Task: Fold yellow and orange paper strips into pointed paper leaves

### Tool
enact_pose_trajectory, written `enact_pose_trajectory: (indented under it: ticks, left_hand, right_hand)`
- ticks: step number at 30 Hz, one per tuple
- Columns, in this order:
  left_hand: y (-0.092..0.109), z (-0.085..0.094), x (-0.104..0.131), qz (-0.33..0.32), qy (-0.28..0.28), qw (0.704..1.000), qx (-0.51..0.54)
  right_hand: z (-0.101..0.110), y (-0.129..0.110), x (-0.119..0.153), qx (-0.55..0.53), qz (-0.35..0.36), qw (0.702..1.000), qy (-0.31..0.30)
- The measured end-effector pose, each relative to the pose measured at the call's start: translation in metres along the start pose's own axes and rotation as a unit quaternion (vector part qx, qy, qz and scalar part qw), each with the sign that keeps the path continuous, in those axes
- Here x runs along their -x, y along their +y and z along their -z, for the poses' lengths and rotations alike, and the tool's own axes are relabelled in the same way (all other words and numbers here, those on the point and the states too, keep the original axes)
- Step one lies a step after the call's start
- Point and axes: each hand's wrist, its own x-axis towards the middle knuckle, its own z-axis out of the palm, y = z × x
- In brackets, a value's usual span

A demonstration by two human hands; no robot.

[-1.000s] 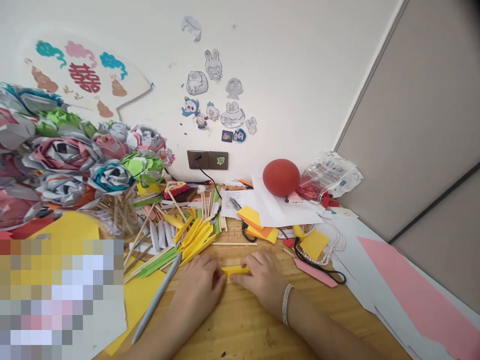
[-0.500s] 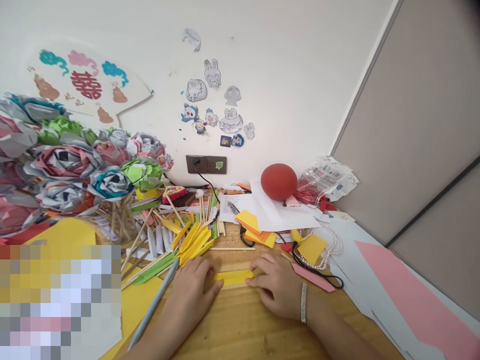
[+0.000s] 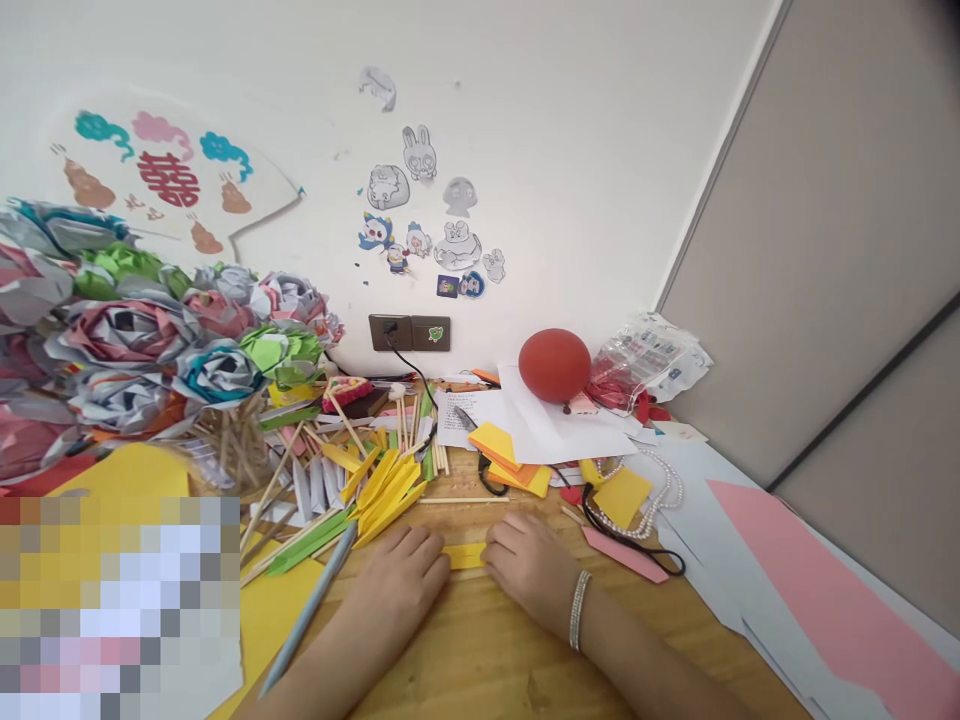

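Observation:
A narrow strip of folded yellow paper (image 3: pixel 466 556) lies flat on the wooden table, its middle showing between my two hands. At its left end, my left hand (image 3: pixel 399 578) has its fingers together and pressed down on the paper. My right hand (image 3: pixel 529 572), with a sparkling bracelet at the wrist, is closed over the right end, fingers curled. Both ends of the strip are hidden under my fingers. Just beyond my left hand sits a bundle of folded yellow paper pieces (image 3: pixel 390 492).
Thin wooden sticks (image 3: pixel 409 418), scissors (image 3: pixel 491 475) and orange-yellow paper (image 3: pixel 517 462) lie behind my hands. A red balloon (image 3: pixel 555 366) rests on white sheets. Paper flowers (image 3: pixel 131 330) crowd the left. A grey-blue rod (image 3: pixel 311 612) lies beside my left forearm; pink paper (image 3: pixel 624 555) lies to the right.
My hands have come closer together over the yellow strip, so less of it shows. My right hand moved left, and its fingers are now more folded over the paper.

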Motion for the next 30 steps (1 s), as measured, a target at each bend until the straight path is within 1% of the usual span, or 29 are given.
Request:
enact_pose_trajectory:
  ticks: [2, 4, 8, 10, 12, 14, 16, 17, 19, 21, 22, 24, 26, 27, 30]
  left_hand:
    - [0.001, 0.0, -0.001, 0.026, -0.006, 1.0, 0.014]
    - [0.002, 0.0, -0.002, 0.069, -0.011, 0.997, 0.042]
    - [0.004, 0.001, -0.007, 0.198, -0.012, 0.975, 0.102]
    - [0.005, 0.003, -0.01, 0.253, -0.033, 0.961, 0.105]
    - [0.005, 0.006, -0.012, 0.279, -0.062, 0.953, 0.099]
    - [0.005, 0.008, -0.014, 0.286, -0.078, 0.952, 0.08]
    - [0.007, 0.008, -0.014, 0.283, -0.068, 0.956, 0.04]
    - [0.008, 0.006, -0.013, 0.266, -0.056, 0.962, 0.024]
    - [0.014, 0.0, -0.01, 0.188, -0.023, 0.982, 0.024]
    - [0.02, -0.009, -0.005, 0.078, 0.007, 0.995, 0.061]
    - [0.023, -0.013, -0.003, 0.059, 0.019, 0.996, 0.07]
    - [0.027, -0.018, 0.001, 0.06, 0.01, 0.995, 0.073]
    - [0.028, -0.019, 0.004, 0.056, -0.005, 0.995, 0.08]
    - [0.028, -0.018, 0.005, 0.054, -0.013, 0.995, 0.082]
    - [0.024, -0.01, 0.007, 0.052, -0.038, 0.995, 0.072]
  right_hand:
    - [0.001, -0.001, -0.001, -0.015, -0.024, 1.0, -0.003]
    - [0.003, -0.002, -0.002, -0.041, -0.056, 0.998, -0.005]
    - [0.004, 0.0, -0.005, -0.097, -0.165, 0.982, -0.008]
    - [0.004, 0.002, -0.007, -0.108, -0.214, 0.971, -0.015]
    - [0.004, 0.004, -0.007, -0.104, -0.247, 0.963, -0.025]
    - [0.005, 0.004, -0.008, -0.082, -0.271, 0.958, -0.04]
    - [0.005, 0.004, -0.009, -0.044, -0.277, 0.958, -0.051]
    - [0.004, 0.003, -0.009, -0.023, -0.267, 0.962, -0.053]
    - [0.002, 0.002, -0.011, 0.019, -0.229, 0.972, -0.05]
    - [0.0, -0.001, -0.012, 0.05, -0.182, 0.981, -0.041]
    - [-0.001, -0.002, -0.012, 0.055, -0.157, 0.985, -0.034]
    - [0.0, -0.004, -0.01, 0.036, -0.104, 0.994, -0.021]
    - [0.004, -0.005, -0.006, -0.009, -0.064, 0.998, -0.016]
    - [0.007, -0.004, -0.002, -0.032, -0.059, 0.998, -0.02]
    - [0.019, 0.003, 0.01, -0.073, -0.094, 0.993, -0.028]
